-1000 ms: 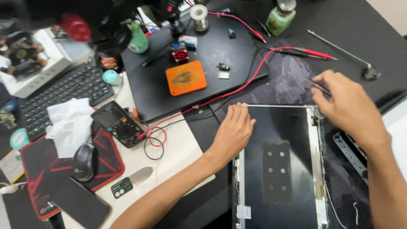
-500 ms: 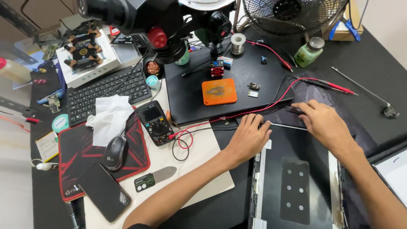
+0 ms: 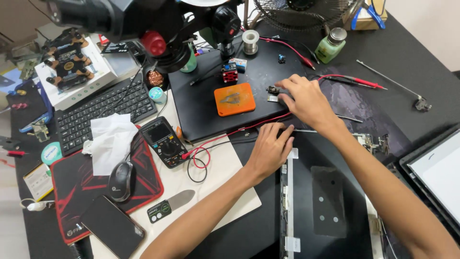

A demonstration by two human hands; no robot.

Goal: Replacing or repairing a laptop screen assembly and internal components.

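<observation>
Head view: left hand [image 3: 269,149] flat, open, pinning laptop lid panel [image 3: 330,201] steady; right hand [image 3: 306,98] fingers pinching toward small metal part [image 3: 273,89] on black mat [image 3: 211,103].

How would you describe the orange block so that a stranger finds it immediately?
Find the black mat under the microscope. The orange block lies near its middle, left of the right hand. It is the only flat, bright orange square there.
</observation>
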